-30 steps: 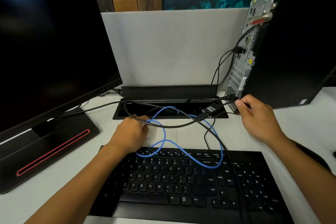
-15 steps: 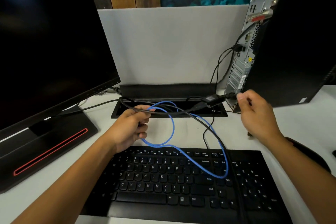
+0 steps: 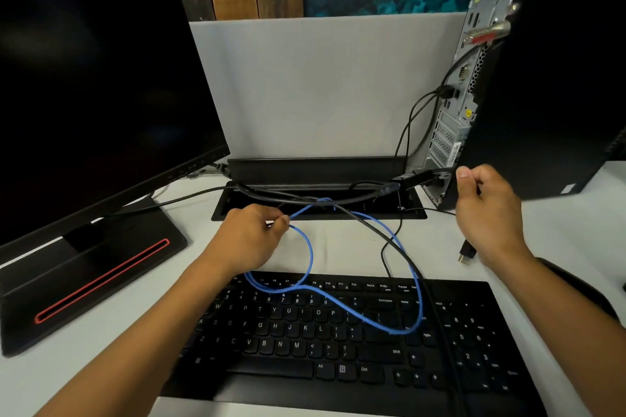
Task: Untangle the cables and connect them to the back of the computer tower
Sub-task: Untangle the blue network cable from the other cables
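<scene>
1. Cables lie crossed on the worktop [image 3: 338, 247] between the keyboard [image 3: 338, 342] and the cable slot [image 3: 318, 203]: a blue cable [image 3: 310, 257] loops over the keyboard's far keys, and a black cable [image 3: 382, 237] runs across it from the slot towards the near right.
2. The left hand [image 3: 250, 240] pinches the blue cable at its fingertips, just near the slot. A hard tug from here could tighten the loop round the black cable instead of freeing it, since the two cross at more than one spot.
3. The right hand [image 3: 487, 213] is curled round a black lead beside the tower [image 3: 542, 88], low at its back panel [image 3: 454, 132]. The plug end seems to be at its fingers, but the view is too dark there to say which port it faces; forcing it into the wrong socket could bend pins.
4. Two black leads are already seated higher on the back panel. Dragging the tangle to the left could strain or unseat them.
5. A loose plug [image 3: 466, 252] lies on the worktop just near the right wrist; the forearm could sweep it away.
6. The blue loop rests on keys, so a pull could drag the keyboard or snag a keycap.
</scene>
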